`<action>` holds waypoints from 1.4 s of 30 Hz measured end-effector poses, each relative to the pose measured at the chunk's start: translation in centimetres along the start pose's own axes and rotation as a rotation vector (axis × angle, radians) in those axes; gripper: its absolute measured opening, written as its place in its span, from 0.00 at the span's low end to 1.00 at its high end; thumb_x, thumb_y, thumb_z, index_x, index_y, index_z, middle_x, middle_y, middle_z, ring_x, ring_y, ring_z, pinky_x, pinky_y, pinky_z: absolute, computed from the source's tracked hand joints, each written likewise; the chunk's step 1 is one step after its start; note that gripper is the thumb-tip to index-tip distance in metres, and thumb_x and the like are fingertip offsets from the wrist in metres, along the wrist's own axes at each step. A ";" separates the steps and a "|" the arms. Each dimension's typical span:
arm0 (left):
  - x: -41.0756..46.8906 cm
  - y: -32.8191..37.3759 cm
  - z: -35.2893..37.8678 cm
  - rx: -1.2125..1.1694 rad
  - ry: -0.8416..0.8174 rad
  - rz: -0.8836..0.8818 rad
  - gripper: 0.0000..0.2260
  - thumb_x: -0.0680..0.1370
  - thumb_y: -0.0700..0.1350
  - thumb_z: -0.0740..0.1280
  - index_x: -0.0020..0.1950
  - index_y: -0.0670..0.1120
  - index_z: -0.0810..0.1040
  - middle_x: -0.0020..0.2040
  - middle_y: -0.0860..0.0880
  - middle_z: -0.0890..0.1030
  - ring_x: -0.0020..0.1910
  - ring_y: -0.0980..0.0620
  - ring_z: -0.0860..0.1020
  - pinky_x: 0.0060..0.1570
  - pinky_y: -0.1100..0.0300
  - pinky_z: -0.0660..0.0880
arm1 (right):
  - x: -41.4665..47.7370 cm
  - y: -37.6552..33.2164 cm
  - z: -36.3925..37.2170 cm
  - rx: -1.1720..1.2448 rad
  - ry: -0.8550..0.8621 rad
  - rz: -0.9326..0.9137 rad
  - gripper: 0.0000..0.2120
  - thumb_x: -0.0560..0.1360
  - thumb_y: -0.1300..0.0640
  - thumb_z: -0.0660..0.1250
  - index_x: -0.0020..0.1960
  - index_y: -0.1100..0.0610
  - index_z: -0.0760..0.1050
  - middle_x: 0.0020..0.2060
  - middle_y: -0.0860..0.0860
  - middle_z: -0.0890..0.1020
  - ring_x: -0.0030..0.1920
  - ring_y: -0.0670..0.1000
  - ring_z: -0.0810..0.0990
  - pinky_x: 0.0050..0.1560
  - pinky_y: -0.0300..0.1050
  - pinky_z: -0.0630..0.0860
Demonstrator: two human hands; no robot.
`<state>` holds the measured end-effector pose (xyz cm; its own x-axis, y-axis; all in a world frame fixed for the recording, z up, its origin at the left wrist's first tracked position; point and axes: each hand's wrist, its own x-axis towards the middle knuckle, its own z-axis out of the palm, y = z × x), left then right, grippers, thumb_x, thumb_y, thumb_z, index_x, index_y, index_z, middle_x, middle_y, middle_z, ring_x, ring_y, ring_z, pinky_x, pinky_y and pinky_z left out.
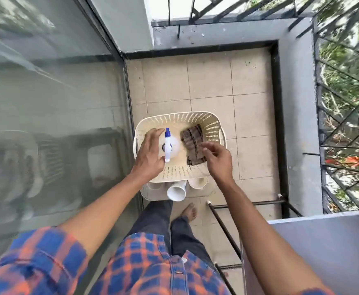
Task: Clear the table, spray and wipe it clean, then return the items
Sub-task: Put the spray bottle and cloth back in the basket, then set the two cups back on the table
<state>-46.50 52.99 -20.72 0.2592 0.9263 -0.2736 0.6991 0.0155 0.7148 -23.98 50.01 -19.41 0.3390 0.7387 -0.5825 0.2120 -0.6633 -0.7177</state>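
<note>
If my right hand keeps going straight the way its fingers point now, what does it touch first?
Probably the brown cloth, lying in the cream basket just ahead of the right hand. Depth is hard to judge from above, so contact may be close.

A white spray bottle with a blue nozzle stands upright in the left half of a cream perforated basket on the tiled floor. A folded brown striped cloth lies in the right half, leaning toward the wall. Under the basket's near edge, white cups and a flared white vessel sit in a second white basket.
</note>
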 end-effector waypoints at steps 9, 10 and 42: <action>-9.9 2.1 1.4 -0.017 0.302 -0.053 0.05 0.73 0.38 0.68 0.47 0.44 0.77 0.45 0.50 0.77 0.42 0.52 0.74 0.43 0.61 0.68 | -7.0 5.0 -3.1 0.212 0.393 0.203 0.11 0.74 0.65 0.68 0.44 0.48 0.80 0.43 0.44 0.84 0.49 0.50 0.84 0.50 0.41 0.79; -11.0 2.2 2.0 0.005 0.261 -0.025 0.04 0.73 0.39 0.69 0.46 0.44 0.77 0.43 0.50 0.77 0.42 0.50 0.75 0.43 0.58 0.70 | -7.1 5.8 -3.0 0.200 0.335 0.284 0.10 0.74 0.65 0.69 0.46 0.49 0.79 0.45 0.48 0.85 0.49 0.53 0.84 0.48 0.42 0.78; -14.9 3.1 6.7 0.373 0.060 0.060 0.27 0.65 0.51 0.73 0.63 0.44 0.80 0.52 0.47 0.80 0.47 0.43 0.76 0.48 0.47 0.77 | -6.1 10.3 1.4 -0.404 -0.009 0.159 0.37 0.67 0.45 0.76 0.70 0.58 0.67 0.64 0.57 0.74 0.65 0.63 0.74 0.67 0.59 0.72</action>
<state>-43.71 36.69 -18.74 0.2759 0.9417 -0.1924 0.8812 -0.1678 0.4420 -25.13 38.86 -23.83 0.3885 0.6237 -0.6784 0.5004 -0.7609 -0.4131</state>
